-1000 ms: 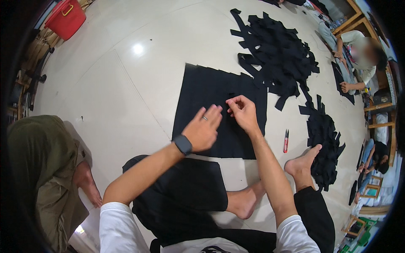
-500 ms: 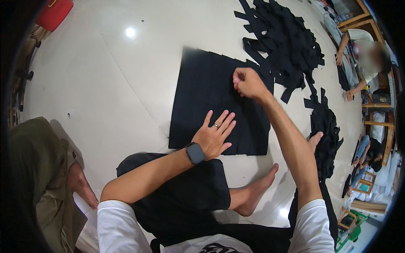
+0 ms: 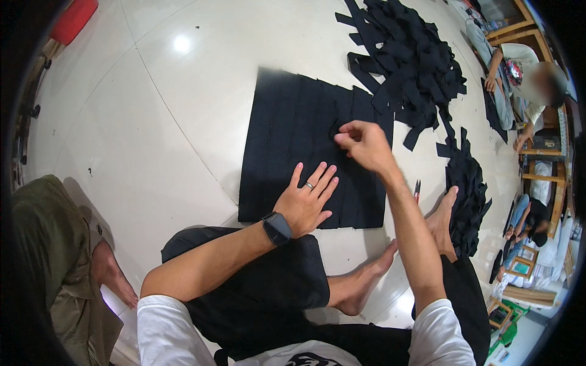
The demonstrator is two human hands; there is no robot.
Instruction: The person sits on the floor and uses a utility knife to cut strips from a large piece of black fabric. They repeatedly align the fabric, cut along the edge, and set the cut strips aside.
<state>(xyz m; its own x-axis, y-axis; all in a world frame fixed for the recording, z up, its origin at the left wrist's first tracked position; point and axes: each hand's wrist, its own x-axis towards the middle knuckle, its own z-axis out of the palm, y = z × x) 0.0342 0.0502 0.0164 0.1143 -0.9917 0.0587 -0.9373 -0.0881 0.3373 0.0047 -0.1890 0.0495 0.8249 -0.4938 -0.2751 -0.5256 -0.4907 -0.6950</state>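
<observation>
A black cloth (image 3: 274, 140), roughly square and marked by several lengthwise lines, lies flat on the floor before me. My left hand (image 3: 305, 198) rests on its near part, palm down and fingers spread. Over the right half, my right hand (image 3: 364, 143) is closed in a pinch. A small dark fold of the cloth rises at those fingertips; how much of it they grip is hard to make out. Beyond, at the upper right, sits a loose heap of black fabric strips (image 3: 418, 61). A smaller strip pile (image 3: 467, 195) lies by my right foot.
A slim red and black tool (image 3: 417, 190) is on the tiles beside my right forearm. To the left, another person's bare foot (image 3: 113, 274) stands close by. A red container (image 3: 73, 19) is at the far left. People sit near wooden frames (image 3: 543, 49) along the right.
My right hand has moved slightly down and toward me, its fingers turning left, with a dark fold now showing at the tips. The left hand stays on the cloth. The red tool has come into sight.
</observation>
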